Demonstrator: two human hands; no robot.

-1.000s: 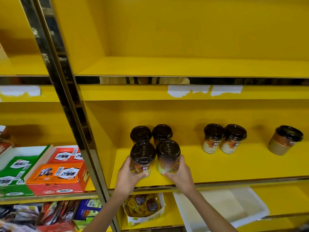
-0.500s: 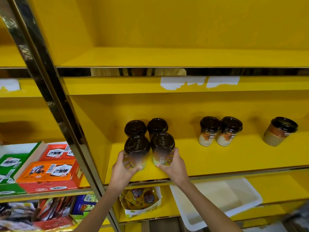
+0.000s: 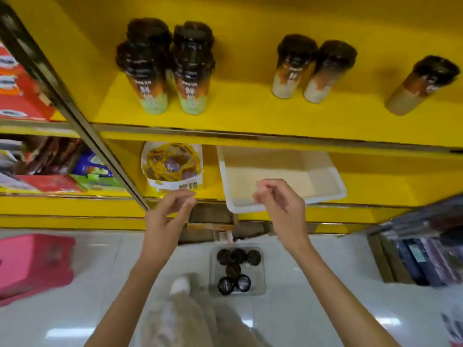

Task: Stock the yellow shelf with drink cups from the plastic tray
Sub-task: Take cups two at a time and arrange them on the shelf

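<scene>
Left hand (image 3: 172, 209) and right hand (image 3: 280, 199): both empty, held in the air in front of the lower shelf edge, apart from each other. Each grip is loose, fingers half curled with the tips drawn toward the thumb, nothing pinched. Frame is motion-blurred, so finer finger detail cannot be told.

Directly below and between the forearms, on the pale tiled floor (image 3: 75, 284): clear plastic tray (image 3: 260, 284) holding dark-lidded drink cups (image 3: 233, 270), about six, bunched toward its left side. Just left of the tray, the person's light shoe (image 3: 181, 284) and trouser leg.

Behind the right hand, on the lower level of the yellow shelf (image 3: 250, 113): white bin (image 3: 330, 179), its near corner overhanging the shelf edge. Behind the left hand, same level: white box of yellow packets (image 3: 172, 166).

Level above: four cups with green bases (image 3: 170, 71) packed two by two at the left end near the divider, touching. Well to their right, a pair of cups with cream bases (image 3: 313, 71), side by side. Further right, standing alone, one cup with a tan base (image 3: 421, 86). All upright, lids dark.

Left of the mirrored upright post (image 3: 75, 116): red and orange boxes (image 3: 17, 91) on the upper level, mixed snack packs (image 3: 62, 169) below.

Floor, far left: pink crate (image 3: 32, 264). Far right: a low rack of dark packaged goods (image 3: 426, 254), contents blurred.
</scene>
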